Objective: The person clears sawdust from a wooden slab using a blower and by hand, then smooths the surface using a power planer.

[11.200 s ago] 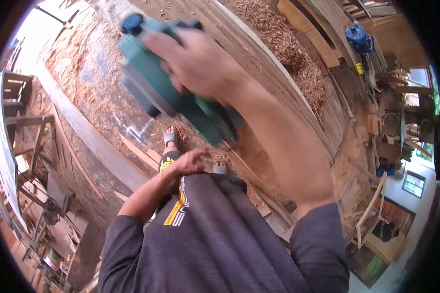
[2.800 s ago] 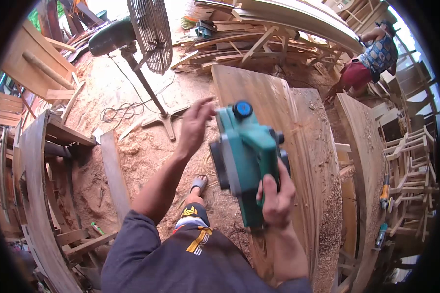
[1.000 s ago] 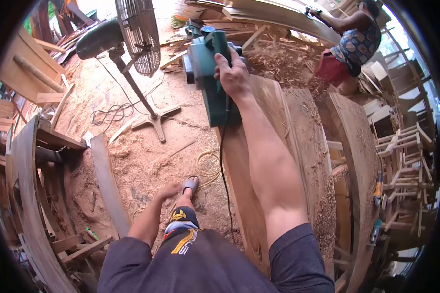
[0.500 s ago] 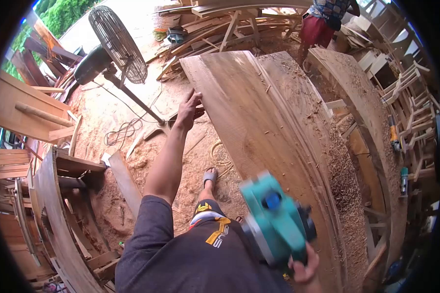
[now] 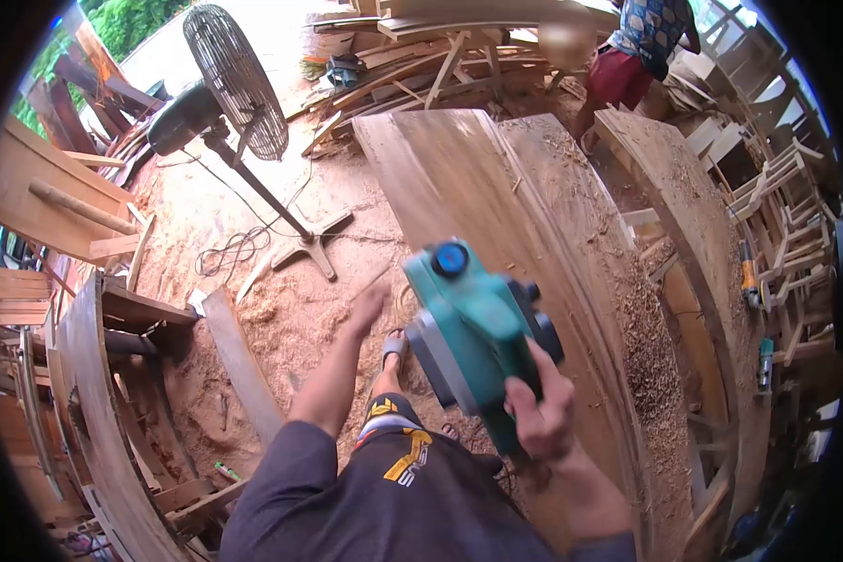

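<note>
My right hand (image 5: 541, 412) is wrapped round the rear handle of a teal electric planer (image 5: 482, 323) with a blue-capped front knob. The planer is tilted, and it overlaps the left edge of a wide, curved wooden board (image 5: 440, 159) in this view. My left hand (image 5: 373, 307), smeared by motion, hangs to the left of the planer over the shaving-strewn ground. It is off the board, and its fingers do not show clearly. Loose shavings (image 5: 660, 375) lie heaped along the right side of the board.
A pedestal fan (image 5: 234, 84) stands ahead on the left, its cable (image 5: 234, 253) on the ground. Another long curved board (image 5: 670, 173) lies to the right. Stacked timber (image 5: 421, 70) and a person in red shorts (image 5: 620, 75) are beyond. Curved planks (image 5: 94, 375) stand at left.
My left hand has let go of the board's left edge and drawn back toward me. My right hand has raised the planer and brought it up and left.
</note>
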Available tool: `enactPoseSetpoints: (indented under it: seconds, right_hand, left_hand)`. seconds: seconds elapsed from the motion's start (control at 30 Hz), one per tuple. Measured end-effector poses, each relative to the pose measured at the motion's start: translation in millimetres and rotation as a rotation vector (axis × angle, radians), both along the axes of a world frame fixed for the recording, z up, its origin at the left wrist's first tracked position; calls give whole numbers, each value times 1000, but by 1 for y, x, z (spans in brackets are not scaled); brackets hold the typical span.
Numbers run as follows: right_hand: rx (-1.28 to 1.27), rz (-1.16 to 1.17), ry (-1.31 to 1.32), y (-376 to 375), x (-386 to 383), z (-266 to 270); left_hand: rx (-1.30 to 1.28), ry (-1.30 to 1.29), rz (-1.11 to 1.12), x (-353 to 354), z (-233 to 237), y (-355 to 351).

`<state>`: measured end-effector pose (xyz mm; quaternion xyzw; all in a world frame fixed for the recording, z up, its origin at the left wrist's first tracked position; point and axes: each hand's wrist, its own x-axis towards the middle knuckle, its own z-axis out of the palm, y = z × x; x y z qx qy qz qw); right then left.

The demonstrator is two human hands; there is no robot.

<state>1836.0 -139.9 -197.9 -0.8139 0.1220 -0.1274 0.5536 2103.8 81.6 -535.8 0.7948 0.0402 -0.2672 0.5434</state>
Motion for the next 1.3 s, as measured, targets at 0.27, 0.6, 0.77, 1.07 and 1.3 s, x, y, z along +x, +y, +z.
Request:
enactPoseSetpoints:
  seconds: [0.27,0.6,0.77,1.07,1.3]
  right_hand:
    - [-57,-7,-123,23,217,11]
    - [-80,2,-185,34,428,-6]
    - [-131,14,-193,28,409,-28]
    - [111,81,-216,1,11,0]
    - [-43,0,71,-34,-382,-18]
  left_hand:
    - [-346,1157,58,-246,-84,140]
    - [376,659,-500,-158,-119,143]
    - [98,-25,-57,-51,-47,82]
    - [-80,-946,50,-85,294,-61]
    - [103,-849,-1229,-328,324,-130]
